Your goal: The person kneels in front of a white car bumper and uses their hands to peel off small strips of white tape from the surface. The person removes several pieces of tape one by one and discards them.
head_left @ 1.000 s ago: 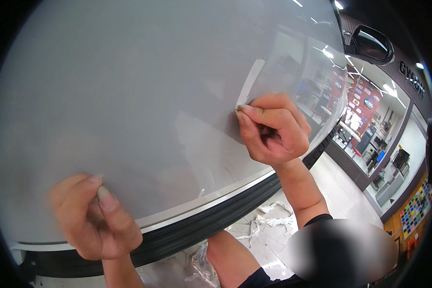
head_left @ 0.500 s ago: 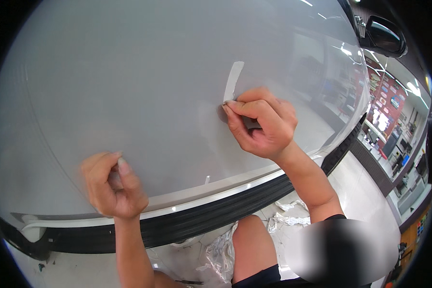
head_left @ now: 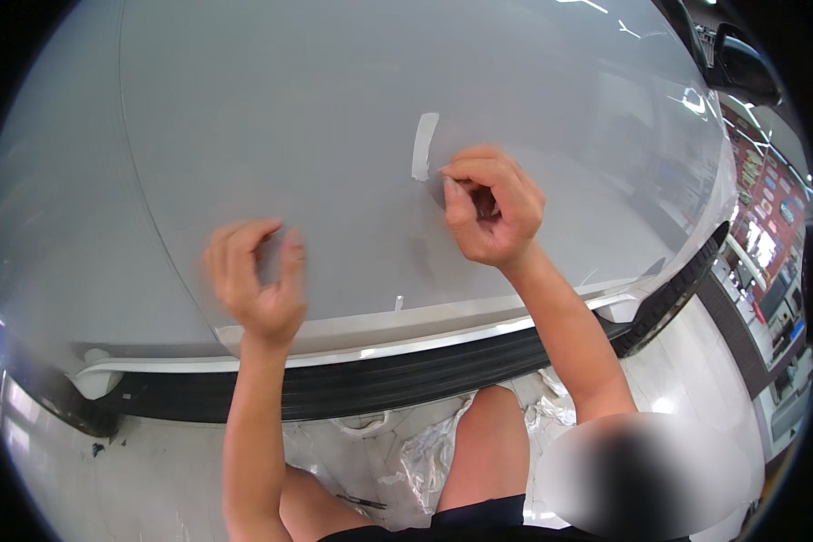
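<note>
Below me the pale glossy floor (head_left: 90,488) reflects the overhead light, with crumpled clear plastic sheeting (head_left: 425,461) lying on it. Off to my right, a shop wall of colourful display shelves (head_left: 772,212) runs along a bright aisle.

Car showroom or detailing shop. Grey car body panel (head_left: 334,117) fills the view, black trim strip (head_left: 379,384) along its near edge. Glossy pale floor (head_left: 154,470) near. Far right: lit display shelves (head_left: 768,226), side mirror (head_left: 745,63).
</note>
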Demonstrator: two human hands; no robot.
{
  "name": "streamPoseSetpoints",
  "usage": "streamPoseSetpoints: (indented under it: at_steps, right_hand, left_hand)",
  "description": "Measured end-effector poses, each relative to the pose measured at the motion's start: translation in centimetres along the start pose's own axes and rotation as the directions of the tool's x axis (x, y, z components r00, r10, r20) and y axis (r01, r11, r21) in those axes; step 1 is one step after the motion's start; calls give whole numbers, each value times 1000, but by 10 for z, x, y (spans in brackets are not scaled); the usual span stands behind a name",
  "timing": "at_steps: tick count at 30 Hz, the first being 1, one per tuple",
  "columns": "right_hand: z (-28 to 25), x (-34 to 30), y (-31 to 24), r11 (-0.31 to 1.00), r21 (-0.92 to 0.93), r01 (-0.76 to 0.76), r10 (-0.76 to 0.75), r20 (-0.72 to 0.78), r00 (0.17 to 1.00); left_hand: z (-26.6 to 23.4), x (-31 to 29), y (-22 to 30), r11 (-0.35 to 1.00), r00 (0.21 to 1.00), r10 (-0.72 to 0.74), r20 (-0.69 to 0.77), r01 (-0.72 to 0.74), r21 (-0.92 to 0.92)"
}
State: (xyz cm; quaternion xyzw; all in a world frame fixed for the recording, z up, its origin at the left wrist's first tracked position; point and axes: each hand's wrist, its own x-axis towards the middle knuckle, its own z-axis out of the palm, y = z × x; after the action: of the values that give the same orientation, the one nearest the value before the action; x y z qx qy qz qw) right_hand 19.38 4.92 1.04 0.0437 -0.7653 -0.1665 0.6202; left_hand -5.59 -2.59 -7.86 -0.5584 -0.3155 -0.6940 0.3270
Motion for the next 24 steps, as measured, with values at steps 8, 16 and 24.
streamPoseSetpoints:
  at_steps: [8, 16, 24]
  right_hand:
    - [4, 0, 0, 997, 58, -50, 54, -73, 996]
    - [3, -5, 5, 988, 148, -49, 74, -171, 983]
    - [7, -4, 9, 987, 160, 18, 20, -235, 972]
  left_hand:
    - [51, 67, 43, 949, 914, 289, 284, -313, 41]
    - [59, 72, 52, 918, 894, 311, 322, -370, 141]
    - [59, 81, 50, 846, 845, 418, 334, -496, 196]
